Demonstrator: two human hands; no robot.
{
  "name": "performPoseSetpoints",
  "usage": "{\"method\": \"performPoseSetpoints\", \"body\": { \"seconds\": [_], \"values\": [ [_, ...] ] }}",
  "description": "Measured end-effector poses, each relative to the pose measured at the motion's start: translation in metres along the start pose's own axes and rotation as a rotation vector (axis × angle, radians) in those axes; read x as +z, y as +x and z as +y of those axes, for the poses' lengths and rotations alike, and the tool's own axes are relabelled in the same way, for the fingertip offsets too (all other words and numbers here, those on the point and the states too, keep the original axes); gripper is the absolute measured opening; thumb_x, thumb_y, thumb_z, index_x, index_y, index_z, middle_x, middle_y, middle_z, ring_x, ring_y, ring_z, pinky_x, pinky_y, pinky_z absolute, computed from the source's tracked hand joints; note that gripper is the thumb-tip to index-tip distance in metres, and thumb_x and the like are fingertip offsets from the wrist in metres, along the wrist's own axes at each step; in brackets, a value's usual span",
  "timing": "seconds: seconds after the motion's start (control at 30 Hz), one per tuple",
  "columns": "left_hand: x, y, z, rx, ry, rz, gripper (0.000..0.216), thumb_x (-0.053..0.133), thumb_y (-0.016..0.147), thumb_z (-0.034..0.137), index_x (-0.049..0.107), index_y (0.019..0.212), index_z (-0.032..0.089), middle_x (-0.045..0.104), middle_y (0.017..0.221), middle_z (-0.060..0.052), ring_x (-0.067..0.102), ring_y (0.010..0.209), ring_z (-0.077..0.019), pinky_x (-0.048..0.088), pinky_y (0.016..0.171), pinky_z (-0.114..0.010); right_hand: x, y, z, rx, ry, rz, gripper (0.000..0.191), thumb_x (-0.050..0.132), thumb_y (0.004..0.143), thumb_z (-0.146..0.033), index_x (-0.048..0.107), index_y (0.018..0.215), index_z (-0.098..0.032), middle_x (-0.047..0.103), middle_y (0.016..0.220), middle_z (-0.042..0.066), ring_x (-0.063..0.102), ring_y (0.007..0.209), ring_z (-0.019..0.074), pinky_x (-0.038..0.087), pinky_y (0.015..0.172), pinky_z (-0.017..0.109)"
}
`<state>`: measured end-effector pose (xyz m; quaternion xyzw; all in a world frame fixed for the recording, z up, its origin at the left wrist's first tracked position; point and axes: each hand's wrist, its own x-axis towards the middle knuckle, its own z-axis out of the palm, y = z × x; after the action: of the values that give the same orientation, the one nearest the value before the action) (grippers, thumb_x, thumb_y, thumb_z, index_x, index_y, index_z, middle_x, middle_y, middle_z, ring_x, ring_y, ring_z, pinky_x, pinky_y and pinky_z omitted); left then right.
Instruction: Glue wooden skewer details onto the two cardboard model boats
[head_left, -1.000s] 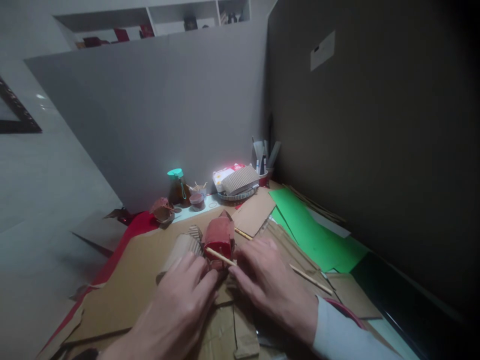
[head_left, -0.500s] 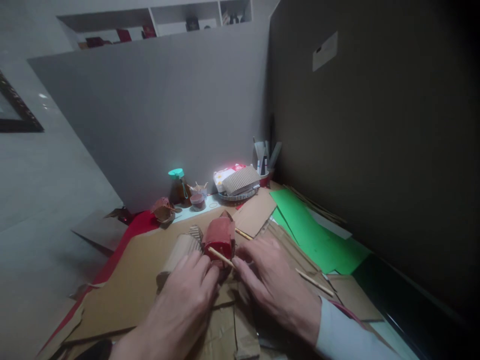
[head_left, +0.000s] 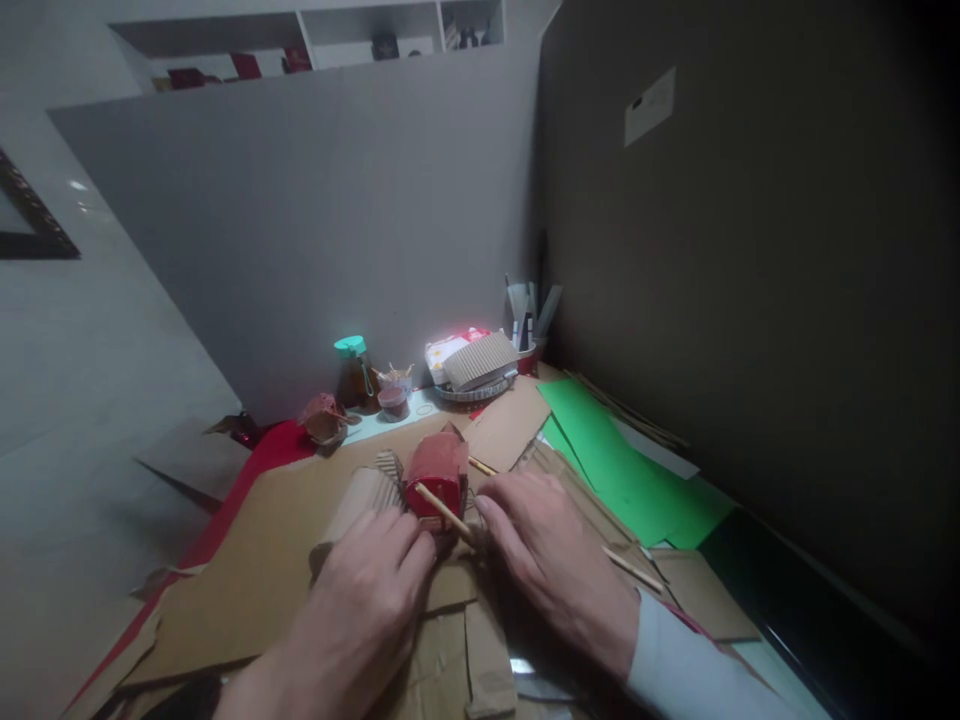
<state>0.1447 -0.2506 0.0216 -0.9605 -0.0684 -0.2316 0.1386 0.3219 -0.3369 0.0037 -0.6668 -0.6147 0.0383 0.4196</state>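
Observation:
In the middle stands a small red-painted cardboard model (head_left: 436,464) with a rounded top. My left hand (head_left: 375,575) is closed at its lower front edge, thumb and forefinger pressed together; the fingertips are partly hidden. Beside that hand lies a curved piece of corrugated cardboard (head_left: 352,510). A thin wooden stick (head_left: 442,510) slants across the model's front, its lower end close to my right hand. My right hand (head_left: 551,560) is just right of the model with fingers curled and thumb against forefinger. What it pinches, if anything, is too small to make out.
Cardboard sheets (head_left: 247,560) cover the table. Green paper (head_left: 622,470) and another stick (head_left: 634,568) lie on the right. Behind are a green-capped bottle (head_left: 356,375), small tubs (head_left: 394,403), a plate (head_left: 476,390) and a cup of tools (head_left: 527,355). Grey partitions (head_left: 300,220) enclose the back and right.
My right fingertips have come off the slanting stick and shifted slightly up and right. The stick still leans across the red model. My left hand stays at the model's lower edge.

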Motion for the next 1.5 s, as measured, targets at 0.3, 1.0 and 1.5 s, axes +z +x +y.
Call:
{"method": "performPoseSetpoints", "body": {
  "seconds": [0.3,1.0,1.5],
  "values": [
    [-0.008,0.003,0.000,0.013,-0.038,0.164,0.015,0.055,0.089,0.007,0.067,0.097,0.008,0.060,0.071,-0.009,0.051,0.061,-0.0193,0.044,0.054,-0.032,-0.005,0.000,0.003,0.021,0.014,0.073,0.027,0.038,0.102,-0.025,0.050,0.078,-0.020,0.059,0.080,0.004,0.052,0.079,0.0204,0.034,0.077,0.035],
    [-0.065,-0.005,0.007,0.009,0.104,0.266,0.025,0.058,0.081,0.001,0.064,0.105,0.005,0.066,0.069,-0.010,0.050,0.061,-0.0199,0.040,0.054,-0.037,-0.022,0.001,0.020,-0.008,-0.059,0.223,0.036,0.033,0.098,-0.040,0.062,0.088,-0.022,0.069,0.091,0.008,0.065,0.081,0.0243,0.047,0.072,0.036],
    [-0.108,-0.068,-0.076,-0.220,0.407,0.304,0.011,0.060,0.089,0.009,0.064,0.099,0.012,0.065,0.077,-0.007,0.054,0.070,-0.0189,0.045,0.064,-0.035,-0.018,-0.008,0.062,-0.114,-0.233,0.221,0.035,0.041,0.093,-0.042,0.067,0.110,-0.024,0.075,0.105,0.006,0.072,0.093,0.0261,0.056,0.074,0.031]
  ]
}}
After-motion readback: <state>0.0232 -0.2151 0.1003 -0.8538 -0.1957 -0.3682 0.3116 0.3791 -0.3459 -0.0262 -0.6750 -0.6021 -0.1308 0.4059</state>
